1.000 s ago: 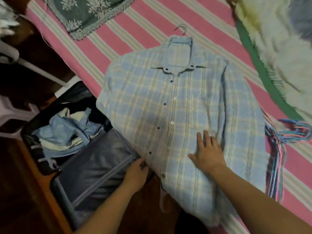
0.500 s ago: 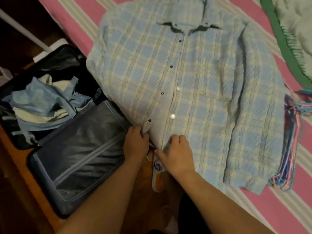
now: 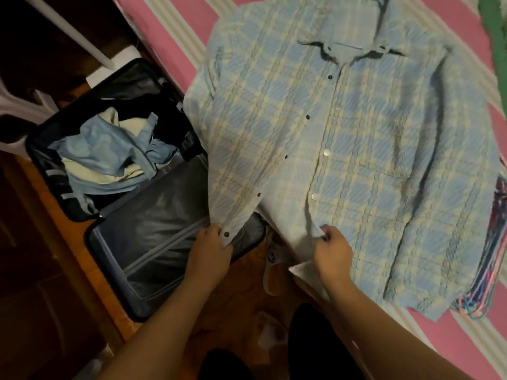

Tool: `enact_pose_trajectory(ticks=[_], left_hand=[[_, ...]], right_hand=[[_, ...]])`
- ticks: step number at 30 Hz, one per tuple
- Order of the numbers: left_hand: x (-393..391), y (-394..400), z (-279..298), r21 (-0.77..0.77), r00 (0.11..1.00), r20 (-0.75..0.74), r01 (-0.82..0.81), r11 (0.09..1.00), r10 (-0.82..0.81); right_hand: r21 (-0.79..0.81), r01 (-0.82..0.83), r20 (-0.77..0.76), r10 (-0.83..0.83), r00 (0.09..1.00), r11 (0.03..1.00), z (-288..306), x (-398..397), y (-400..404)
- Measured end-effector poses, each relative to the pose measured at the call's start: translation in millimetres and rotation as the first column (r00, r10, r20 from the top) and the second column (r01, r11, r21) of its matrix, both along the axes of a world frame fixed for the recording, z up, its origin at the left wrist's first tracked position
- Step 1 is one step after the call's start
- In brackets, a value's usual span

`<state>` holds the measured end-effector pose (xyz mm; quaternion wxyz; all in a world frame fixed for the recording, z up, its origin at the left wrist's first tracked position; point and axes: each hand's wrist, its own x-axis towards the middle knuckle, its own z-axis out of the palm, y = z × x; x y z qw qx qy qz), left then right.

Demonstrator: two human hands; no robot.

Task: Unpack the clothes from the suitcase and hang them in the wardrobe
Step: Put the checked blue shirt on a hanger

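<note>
A: Currently our left hand (image 3: 212, 246) pinches the plaid shirt (image 3: 343, 160) hem's button edge; right hand (image 3: 333, 249) pinches the other edge.
B: Shirt location?
A: Flat on the striped bed (image 3: 175, 26). Open suitcase (image 3: 142, 242) on the floor just beside it, clothes (image 3: 109, 157) inside.

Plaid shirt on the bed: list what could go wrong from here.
1. The left hand and right hand pinch the two front edges of the plaid shirt at the hem; pulling apart could pop the fastened snaps.
2. The hem overhangs the open suitcase and could slide off the bed.
</note>
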<state>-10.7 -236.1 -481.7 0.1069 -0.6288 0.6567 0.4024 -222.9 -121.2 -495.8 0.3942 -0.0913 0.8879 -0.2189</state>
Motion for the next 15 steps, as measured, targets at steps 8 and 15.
enact_pose_trajectory(ticks=[8,15], left_hand=[[-21.1,9.7,49.5,-0.064,0.954,-0.285,0.078,0.995,-0.093],[-64.4,44.8,60.0,0.388,0.830,-0.410,-0.217,0.896,0.379]], right_hand=[[-0.277,0.300,0.126,-0.274,0.953,0.913,88.2,17.3,10.5],[-0.372,0.350,0.164,-0.310,0.936,0.860,90.4,55.3,15.0]])
